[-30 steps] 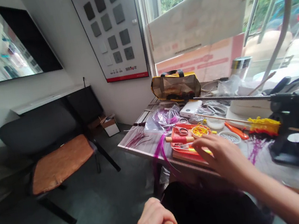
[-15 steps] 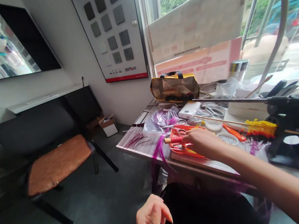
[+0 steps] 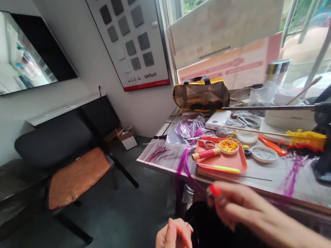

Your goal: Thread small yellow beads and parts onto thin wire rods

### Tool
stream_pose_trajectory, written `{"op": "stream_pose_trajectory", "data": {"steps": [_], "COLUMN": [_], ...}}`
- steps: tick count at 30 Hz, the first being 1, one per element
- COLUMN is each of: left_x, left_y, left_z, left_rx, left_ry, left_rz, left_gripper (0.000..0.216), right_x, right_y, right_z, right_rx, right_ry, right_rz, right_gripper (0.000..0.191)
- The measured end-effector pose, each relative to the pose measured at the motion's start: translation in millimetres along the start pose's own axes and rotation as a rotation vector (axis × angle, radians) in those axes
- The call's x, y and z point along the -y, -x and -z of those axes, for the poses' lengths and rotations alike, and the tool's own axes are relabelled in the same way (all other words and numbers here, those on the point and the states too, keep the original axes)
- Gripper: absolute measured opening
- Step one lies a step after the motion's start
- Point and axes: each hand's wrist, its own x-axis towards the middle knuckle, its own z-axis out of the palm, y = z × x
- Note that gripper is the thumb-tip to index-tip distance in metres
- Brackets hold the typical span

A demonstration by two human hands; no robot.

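My right hand [image 3: 239, 205] is closed around a small red object [image 3: 215, 191] with a dark part, too blurred to name. It hovers above my lap, in front of the table edge. Just left of it, my left hand [image 3: 172, 246] is curled, thumb against fingers; whatever they pinch is hidden. On the table beyond lies a pink tray [image 3: 242, 162] with a yellow-handled hook tool [image 3: 226, 168], a red tube with tan ends [image 3: 207, 153], a dish of yellow and orange bits [image 3: 228, 145] and scissors [image 3: 209, 144].
A dish of pale beads [image 3: 264, 152], an orange-handled tool [image 3: 272, 145] and a yellow, red and black tasselled piece [image 3: 307, 140] lie right of the tray. Purple threads [image 3: 183, 161] hang over the table's left edge. A bag [image 3: 201, 94] stands behind; a chair [image 3: 78, 175] is left.
My right hand has come back from the tray toward my lap with the small red object. The tray's contents now show. My left hand stays curled near the same place.
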Motion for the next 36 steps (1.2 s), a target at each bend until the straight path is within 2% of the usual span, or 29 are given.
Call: {"op": "stream_pose_trajectory", "data": {"steps": [2,4,6,8,12,15,17,20,23,26,31,36], "left_x": [1.0,1.1,0.7,0.3,1.8,4.0,5.7,9.9,13.8,11.3,-2.6,-5.7], "left_y": [2.5,5.8,9.7,13.0,15.5,15.8,16.3,16.8,15.9,13.4,9.3,10.0], "left_z": [2.2,3.9,3.9,2.4,-2.8,-5.4,-5.4,-1.6,3.3,2.3,-10.3,-17.3], "left_rx": [-0.019,-0.007,0.014,0.011,-0.021,0.011,0.005,0.010,0.010,-0.064,-0.248,-0.308], "left_ry": [0.000,-0.003,-0.002,0.004,0.051,0.114,0.149,0.175,0.220,0.317,0.403,0.393], "left_rz": [0.026,0.049,0.070,0.099,0.154,0.173,0.175,0.160,0.158,0.174,0.177,0.193], "left_gripper": [0.053,0.053,0.054,0.054,0.052,0.050,0.049,0.048,0.048,0.045,0.044,0.046], "right_x": [-19.3,-40.5,-56.0,-63.1,-63.6,-64.1,-65.4,-66.7,-66.5,-65.0,-59.8,-63.6], "right_y": [9.7,10.8,9.0,8.6,13.5,16.7,17.5,16.9,16.3,19.2,32.4,39.7], "right_z": [-30.3,-54.2,-68.6,-75.3,-81.0,-85.4,-86.7,-85.6,-85.3,-87.4,-90.5,-97.6], "right_rx": [0.005,0.073,0.110,0.100,-0.026,-0.159,-0.182,-0.115,-0.126,-0.134,0.072,0.065], "right_ry": [-0.304,-0.481,-0.527,-0.495,-0.420,-0.458,-0.499,-0.548,-0.614,-0.590,-0.387,-0.271], "right_rz": [-0.187,-0.279,-0.344,-0.378,-0.399,-0.458,-0.496,-0.417,-0.283,-0.235,-0.368,-0.454], "right_gripper": [0.018,0.032,0.052,0.064,0.068,0.064,0.061,0.061,0.057,0.043,0.012,0.007]}}
